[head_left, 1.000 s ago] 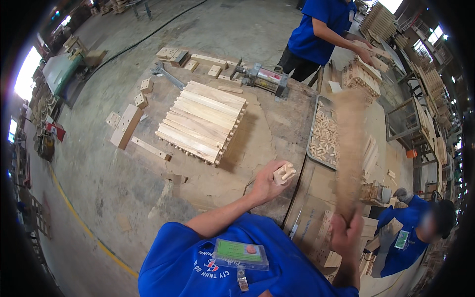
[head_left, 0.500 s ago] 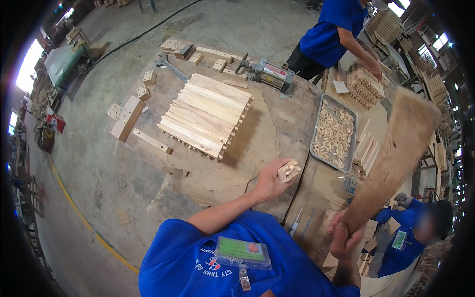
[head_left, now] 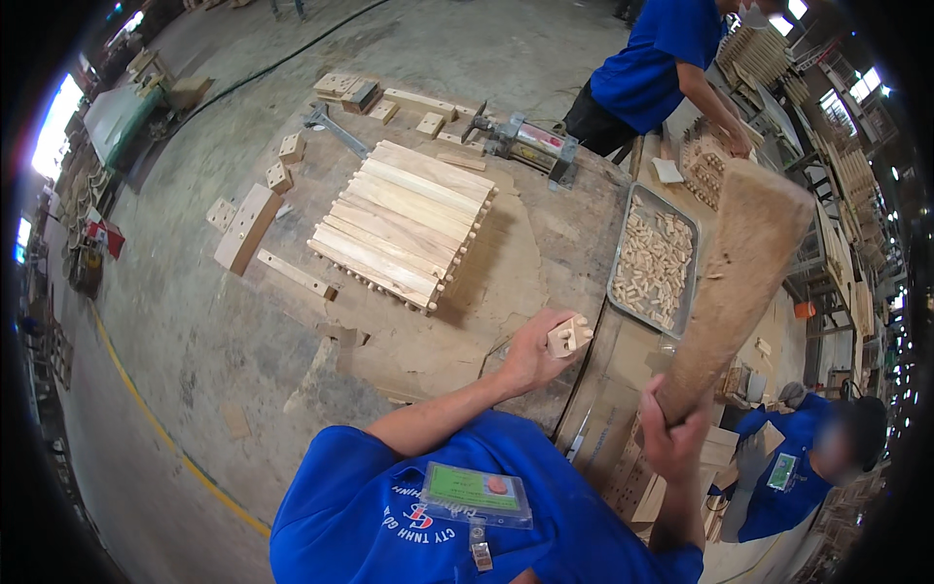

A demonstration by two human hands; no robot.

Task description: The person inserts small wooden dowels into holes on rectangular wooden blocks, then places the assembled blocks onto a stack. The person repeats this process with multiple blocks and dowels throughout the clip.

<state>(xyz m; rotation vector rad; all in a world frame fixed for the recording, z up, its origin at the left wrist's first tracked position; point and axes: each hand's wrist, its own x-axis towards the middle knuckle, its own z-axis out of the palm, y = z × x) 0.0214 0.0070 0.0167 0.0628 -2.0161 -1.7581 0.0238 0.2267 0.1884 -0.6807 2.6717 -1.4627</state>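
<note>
Head view: the left hand (head_left: pixel 531 354) is curled around a wood block (head_left: pixel 558 343) with pegs (head_left: pixel 585 333) poking out on top. The right hand (head_left: pixel 676 438) wraps around a big wooden bat (head_left: pixel 745 265), which sticks up past it; a peg tray (head_left: pixel 622 234) sits ahead of both hands.

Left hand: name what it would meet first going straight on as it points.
Probably the grey tray of wooden dowels, though depth is unclear: the left hand and its wooden block might pass above.
</note>
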